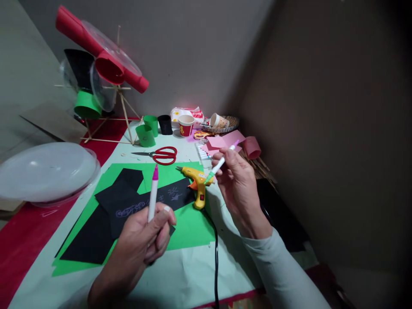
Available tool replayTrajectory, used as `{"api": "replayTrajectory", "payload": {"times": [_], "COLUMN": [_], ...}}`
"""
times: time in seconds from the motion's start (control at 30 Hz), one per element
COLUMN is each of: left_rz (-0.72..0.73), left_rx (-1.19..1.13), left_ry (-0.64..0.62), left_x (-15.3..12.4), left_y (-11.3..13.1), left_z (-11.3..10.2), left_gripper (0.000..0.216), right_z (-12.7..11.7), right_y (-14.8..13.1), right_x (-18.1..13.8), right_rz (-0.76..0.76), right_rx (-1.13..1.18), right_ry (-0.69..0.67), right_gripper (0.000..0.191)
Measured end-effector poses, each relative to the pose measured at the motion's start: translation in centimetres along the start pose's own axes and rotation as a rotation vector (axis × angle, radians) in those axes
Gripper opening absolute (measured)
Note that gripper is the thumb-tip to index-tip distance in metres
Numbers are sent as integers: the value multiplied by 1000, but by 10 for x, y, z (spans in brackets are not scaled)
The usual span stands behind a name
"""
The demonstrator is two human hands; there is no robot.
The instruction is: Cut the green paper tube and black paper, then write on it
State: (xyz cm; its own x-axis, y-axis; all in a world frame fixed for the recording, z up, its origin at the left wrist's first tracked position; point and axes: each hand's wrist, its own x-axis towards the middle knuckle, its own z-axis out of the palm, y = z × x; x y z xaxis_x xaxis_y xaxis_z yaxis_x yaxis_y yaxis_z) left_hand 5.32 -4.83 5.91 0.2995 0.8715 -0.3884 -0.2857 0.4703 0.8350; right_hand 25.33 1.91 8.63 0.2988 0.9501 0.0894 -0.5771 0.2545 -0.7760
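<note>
My left hand [144,236] is closed around a white marker [153,193] that stands upright, its magenta tip pointing up. Between thumb and fingertips my right hand [240,184] pinches another white marker [220,164], tilted, green at its lower end and purple at its upper end. Beneath the hands, black paper pieces [90,236] lie over green sheets [193,231]; one black strip bears faint drawn marks. A yellow glue gun [195,176] rests on the sheets beside my right hand, its black cord running toward me.
Red-handled scissors [165,155] lie beyond the sheets. Behind are green paper rings [145,136], a paper cup [186,125] and pink paper [222,142]. A stick frame with coloured tubes [109,68] stands at back left, near clear plastic lids [48,171]. A wall rises at the right.
</note>
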Motion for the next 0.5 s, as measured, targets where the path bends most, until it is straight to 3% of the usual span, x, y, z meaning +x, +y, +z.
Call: {"api": "replayTrajectory", "payload": {"times": [0.2, 0.5], "left_rz": [65, 137], "left_rx": [53, 109], "left_ry": [-2, 12], "left_x": [4, 4], "left_y": [3, -1], "left_z": [-3, -1], "left_gripper": [32, 25], "right_z": [8, 13], "right_y": [8, 12], "right_x": [-12, -24], "right_rz": [121, 153], "right_rx": [63, 34], "right_ry": [-4, -104], "right_gripper": [17, 13]}}
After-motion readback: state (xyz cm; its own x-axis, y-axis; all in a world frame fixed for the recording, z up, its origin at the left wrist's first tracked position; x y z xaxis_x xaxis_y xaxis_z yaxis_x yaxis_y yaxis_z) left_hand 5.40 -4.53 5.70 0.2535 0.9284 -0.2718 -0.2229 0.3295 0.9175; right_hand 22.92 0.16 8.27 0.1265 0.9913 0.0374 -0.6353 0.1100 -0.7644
